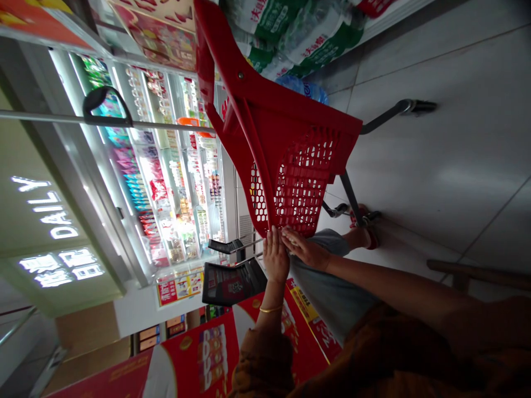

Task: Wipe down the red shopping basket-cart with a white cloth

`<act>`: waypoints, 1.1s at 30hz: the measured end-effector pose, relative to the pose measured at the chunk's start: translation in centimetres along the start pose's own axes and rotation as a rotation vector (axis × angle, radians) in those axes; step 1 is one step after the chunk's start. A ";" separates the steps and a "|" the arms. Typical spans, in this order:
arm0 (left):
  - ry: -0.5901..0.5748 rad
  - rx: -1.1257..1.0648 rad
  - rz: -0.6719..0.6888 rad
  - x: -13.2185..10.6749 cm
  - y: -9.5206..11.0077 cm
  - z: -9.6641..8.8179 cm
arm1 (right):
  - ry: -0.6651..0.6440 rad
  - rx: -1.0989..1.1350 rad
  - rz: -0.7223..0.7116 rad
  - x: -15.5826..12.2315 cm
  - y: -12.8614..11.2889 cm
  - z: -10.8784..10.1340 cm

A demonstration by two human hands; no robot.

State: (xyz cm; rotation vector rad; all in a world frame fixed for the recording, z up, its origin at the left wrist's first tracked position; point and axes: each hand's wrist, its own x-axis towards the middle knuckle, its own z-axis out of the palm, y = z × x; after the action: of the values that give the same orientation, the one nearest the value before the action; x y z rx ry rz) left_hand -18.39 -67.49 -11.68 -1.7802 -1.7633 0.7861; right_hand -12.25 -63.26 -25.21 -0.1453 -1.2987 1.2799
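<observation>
The left hand (pixel 274 257) and right hand (pixel 302 247), arms reaching forward, are closed on the near mesh edge of a red plastic shopping cart (pixel 298 177), which stands at 12 o'clock from them. A gold bangle (pixel 270 309) circles the left wrist. Lit store display shelves (pixel 166 166) stand at 10 o'clock; shrink-wrapped bottled-water packs (pixel 298 38) lie beyond the cart.

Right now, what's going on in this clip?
A person holds a red plastic shopping cart by its mesh end, with the left hand, which wears a gold bangle, and the right hand both on the rim. The cart stands on a tiled floor beside lit shelves, with packs of bottled water beyond it.
</observation>
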 end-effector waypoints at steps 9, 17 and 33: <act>-0.012 -0.139 -0.082 -0.1 -0.1 0.3 | -0.101 -0.102 -0.054 1.2 0.5 -0.2; 0.015 -0.220 -0.097 0.3 0.7 1.2 | -0.087 -0.174 -0.084 0.0 2.0 -1.0; 0.184 -0.369 -0.215 1.3 3.0 1.8 | -0.136 -0.298 0.176 -3.7 3.8 -4.5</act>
State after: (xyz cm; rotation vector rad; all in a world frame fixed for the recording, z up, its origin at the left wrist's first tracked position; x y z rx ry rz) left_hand -17.58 -66.32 -15.15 -1.7760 -2.0244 0.2101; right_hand -10.25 -62.11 -31.72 -0.3951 -1.6195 1.2537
